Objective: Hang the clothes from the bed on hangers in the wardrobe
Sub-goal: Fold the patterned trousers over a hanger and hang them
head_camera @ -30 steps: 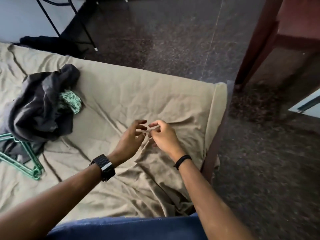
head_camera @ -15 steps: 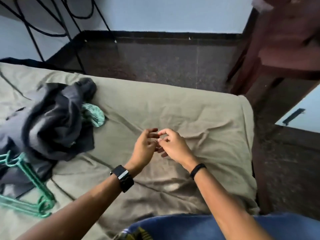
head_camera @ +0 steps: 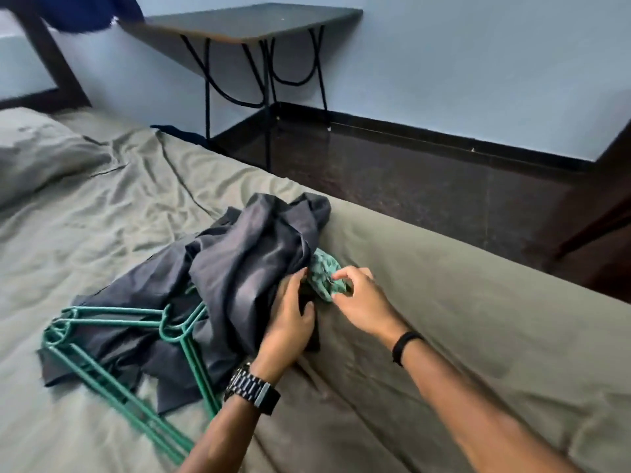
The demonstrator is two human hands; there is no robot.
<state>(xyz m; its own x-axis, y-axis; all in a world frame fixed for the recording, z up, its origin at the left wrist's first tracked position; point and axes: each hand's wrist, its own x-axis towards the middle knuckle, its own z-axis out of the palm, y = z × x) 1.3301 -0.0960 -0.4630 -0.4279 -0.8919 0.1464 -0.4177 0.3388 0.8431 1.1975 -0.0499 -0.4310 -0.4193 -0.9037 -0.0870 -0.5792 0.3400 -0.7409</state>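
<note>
Now, grey garment (head_camera: 246,268) heaped on bed (head_camera: 444,302), lying toward its edge | green hangers (head_camera: 119,353) partly under it | left hand (head_camera: 290,319) fingers grasping grey cloth | right hand (head_camera: 362,302) fingers pinching green patterned cloth (head_camera: 322,271) | desk (head_camera: 246,25) beyond.

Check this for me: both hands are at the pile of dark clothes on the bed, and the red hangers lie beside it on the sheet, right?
One thing is wrong: the hangers are green, not red. The head view shows them lying on the sheet, partly under the dark clothes. The rest holds: the left hand and right hand are both at the pile.
</note>
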